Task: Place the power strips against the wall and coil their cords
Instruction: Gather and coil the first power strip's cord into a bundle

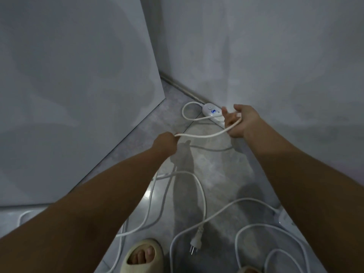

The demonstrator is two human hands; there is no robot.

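A white power strip (pixel 212 111) lies on the floor against the right wall, with a blue light on its near end. Its white cord (pixel 204 134) loops out to the left and back, then stretches between my hands above the floor. My left hand (pixel 165 140) is closed on the cord at its left end. My right hand (pixel 239 120) holds the cord's other part with fingers partly spread, just in front of the strip. More white cord (pixel 201 192) trails over the floor towards me and ends in a plug (pixel 197 238). A second power strip (pixel 285 218) shows partly behind my right forearm.
A large white panel (pixel 78 95) stands on the left, close to the corner. The grey wall (pixel 275 56) runs along the right with a skirting edge (pixel 183 88). Several cord loops (pixel 275 233) cover the tiled floor. My foot in a beige slipper (pixel 143 255) is at the bottom.
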